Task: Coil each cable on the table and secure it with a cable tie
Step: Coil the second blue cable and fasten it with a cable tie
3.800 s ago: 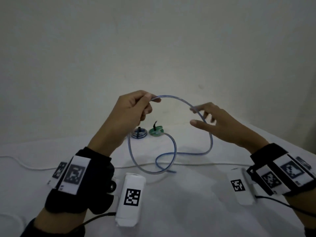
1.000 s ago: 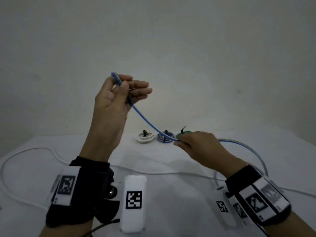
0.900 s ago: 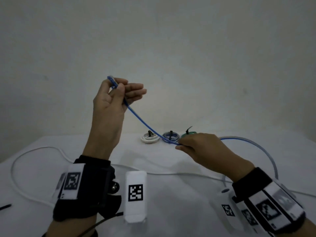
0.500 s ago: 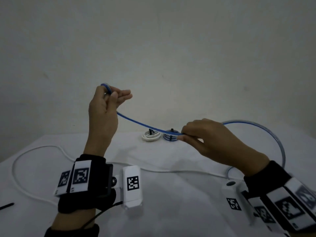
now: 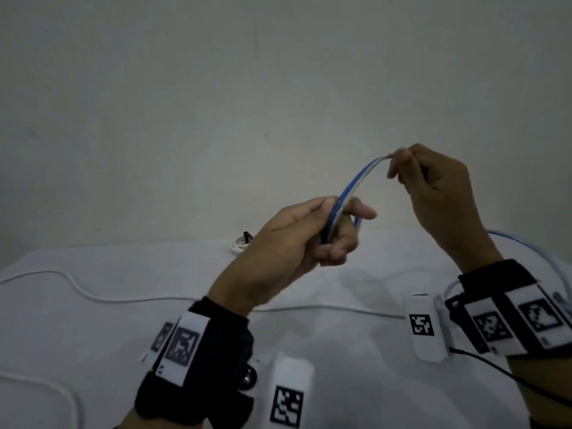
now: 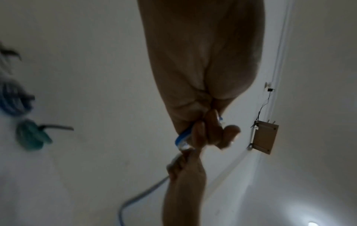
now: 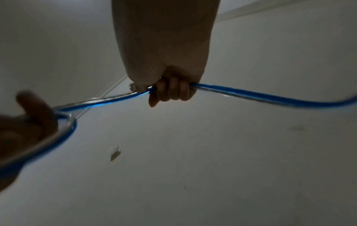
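Observation:
A blue cable [image 5: 359, 182] arcs in the air between both hands above the white table [image 5: 340, 360]. My left hand [image 5: 328, 230] grips a small loop of it in curled fingers, index finger sticking out. My right hand [image 5: 411, 168], higher and to the right, pinches the cable a short way along. In the right wrist view the cable [image 7: 270, 97] runs through the curled fingers [image 7: 172, 91] and on to the right. The left wrist view shows the cable end [image 6: 182, 137] held in the left hand. The rest of the blue cable [image 5: 520, 243] trails off behind the right wrist.
A long white cable [image 5: 93, 295] lies loose across the table from left to right. A coiled white cable with a black tie [image 5: 241, 243] sits at the back. In the left wrist view, blurred coiled blue [image 6: 11, 100] and green [image 6: 31, 137] cables lie at left.
The left hand dropped lower and toward the middle, now holding a loop of the blue cable. The right hand rose and carried the cable up and over to the right.

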